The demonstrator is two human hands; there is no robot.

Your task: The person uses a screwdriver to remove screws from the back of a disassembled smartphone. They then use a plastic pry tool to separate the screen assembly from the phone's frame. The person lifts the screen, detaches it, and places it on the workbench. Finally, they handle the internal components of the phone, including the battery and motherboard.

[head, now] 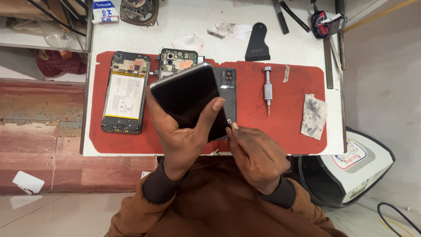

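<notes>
Phone screen panel [188, 98], dark and glossy, is lifted above the middle of the red mat [280, 127] and is tilted, with its upper end over the open phone bodies. The left hand [182, 136] holds it from below: the thumb presses on the right edge of the glass, and the other fingers are curled behind it, so they are mostly hidden. Starting at the left edge of the mat, an opened phone [125, 92] lies flat with its pale battery showing. Just beside it, near the far edge of the mat, a second opened phone [177, 61] shows a green circuit board, and the lifted panel covers its lower part. To the right of that, a dark back cover [228, 87] with camera holes lies on the mat, partly under the panel. The right hand [256, 156] is at the near edge of the mat, just beside the left thumb; its thumb and forefinger are pressed together and pinch a small white piece [230, 122] close to the lower right edge of the panel. More to the right, a silver screwdriver [267, 90] lies on the mat, well apart from both hands. A grey stained cloth [314, 116] rests at the right edge of the mat. Behind the mat, on the white table [193, 22], a black scraper tool [258, 44] stands near the far edge.
</notes>
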